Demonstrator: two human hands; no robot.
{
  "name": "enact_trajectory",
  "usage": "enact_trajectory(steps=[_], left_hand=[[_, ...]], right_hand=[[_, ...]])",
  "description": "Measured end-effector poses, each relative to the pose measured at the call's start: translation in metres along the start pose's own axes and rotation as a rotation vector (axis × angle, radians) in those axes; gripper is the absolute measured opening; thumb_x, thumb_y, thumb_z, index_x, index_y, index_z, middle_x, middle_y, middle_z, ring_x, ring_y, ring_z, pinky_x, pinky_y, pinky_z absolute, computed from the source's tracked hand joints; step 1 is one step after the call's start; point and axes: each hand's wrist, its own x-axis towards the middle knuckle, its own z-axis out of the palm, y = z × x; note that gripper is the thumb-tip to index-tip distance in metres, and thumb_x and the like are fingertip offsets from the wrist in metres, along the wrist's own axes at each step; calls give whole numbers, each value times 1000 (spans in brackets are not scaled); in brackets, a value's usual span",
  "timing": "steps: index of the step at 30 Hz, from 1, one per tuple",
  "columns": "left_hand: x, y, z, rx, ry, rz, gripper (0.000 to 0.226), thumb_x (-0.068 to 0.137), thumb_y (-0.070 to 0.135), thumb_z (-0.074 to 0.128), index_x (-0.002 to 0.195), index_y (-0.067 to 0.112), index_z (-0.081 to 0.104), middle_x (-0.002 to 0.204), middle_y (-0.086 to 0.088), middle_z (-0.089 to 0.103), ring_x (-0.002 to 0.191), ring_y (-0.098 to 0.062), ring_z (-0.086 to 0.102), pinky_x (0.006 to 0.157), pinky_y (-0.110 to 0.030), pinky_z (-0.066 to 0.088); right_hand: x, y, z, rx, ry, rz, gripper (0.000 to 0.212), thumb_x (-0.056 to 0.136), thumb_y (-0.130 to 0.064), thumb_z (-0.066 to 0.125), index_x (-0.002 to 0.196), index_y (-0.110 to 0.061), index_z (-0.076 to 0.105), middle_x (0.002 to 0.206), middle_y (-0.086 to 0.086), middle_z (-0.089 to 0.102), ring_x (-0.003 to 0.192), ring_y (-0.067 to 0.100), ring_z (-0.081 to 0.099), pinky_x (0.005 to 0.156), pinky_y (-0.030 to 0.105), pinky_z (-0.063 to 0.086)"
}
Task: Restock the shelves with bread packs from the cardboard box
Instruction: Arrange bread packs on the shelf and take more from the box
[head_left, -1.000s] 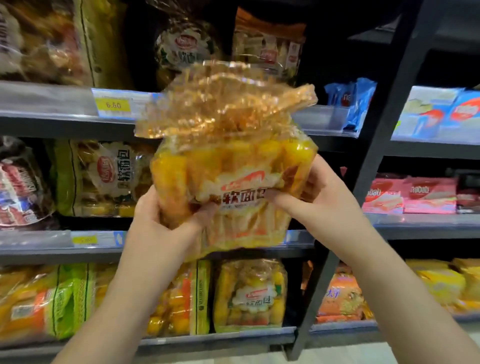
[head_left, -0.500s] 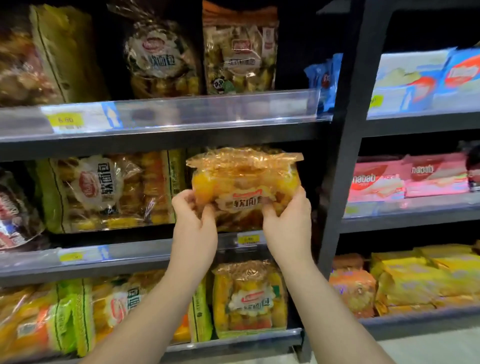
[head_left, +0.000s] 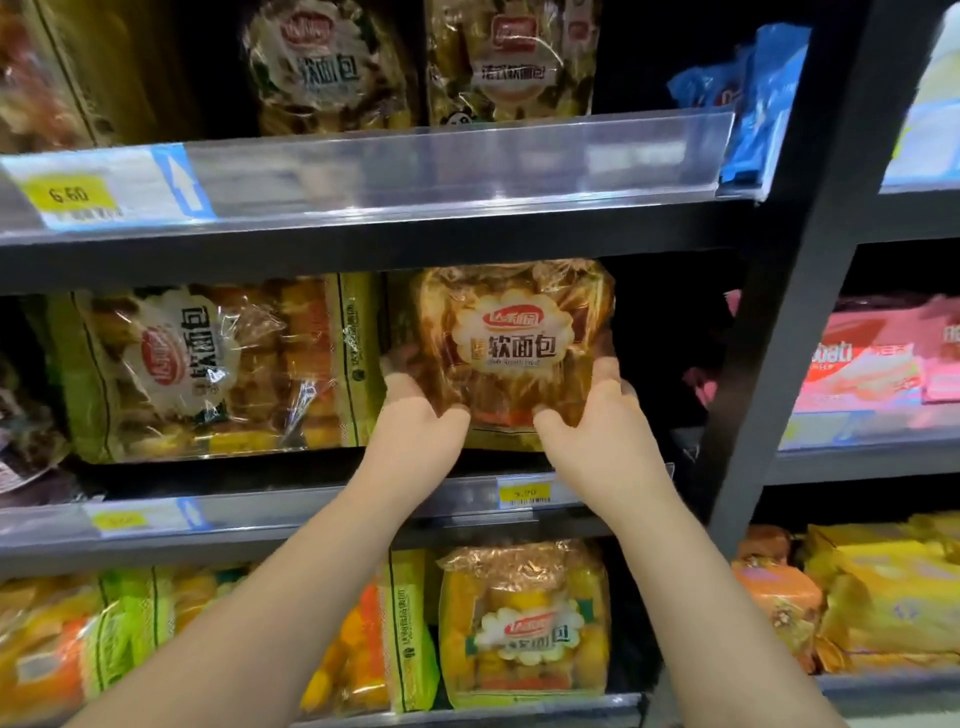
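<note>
Bread pack (head_left: 511, 338) upright in mid shelf (head_left: 291, 514), L hand (head_left: 418, 421) & R hand (head_left: 597, 426) gripping its bottom corners. Dark post (head_left: 779, 332) just right, second pack (head_left: 208, 364) beside on left.

- The lower corners of the bread pack (head_left: 511, 332) are covered by the left hand (head_left: 415, 421) and right hand (head_left: 597, 421); most of each finger is hidden behind it.
- The yellow price tag (head_left: 122, 519) at lower left is too blurred to read.
- The pink packs (head_left: 883, 358) are cut off by the right edge.
- The upper packs (head_left: 322, 67) lose their tops at the top edge.
</note>
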Motion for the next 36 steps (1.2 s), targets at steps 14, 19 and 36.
enact_trajectory(steps=[14,19,36], left_hand=[[58,7,20,179,-71,72,83,101,33,59,162,40,3,169,-8,19,151,-36,28,118,-40,31],[76,2,28,71,-51,140,93,95,42,66,161,39,0,165,2,31,146,-30,39,115,-32,33],[16,10,-6,449,-160,145,26,101,36,53,113,12,54,102,-4,56,84,-16,54,63,-24,45]], right_hand=[[62,-7,4,0,-112,279,44,100,-35,61,137,-16,48,105,1,59,92,22,59,85,28,43],[88,-8,15,26,-83,103,95,98,-27,66,162,-33,-3,171,1,14,154,31,22,124,43,22],[51,-16,-1,-349,-119,146,57,99,-39,58,148,-19,36,130,12,49,108,31,55,82,31,43]])
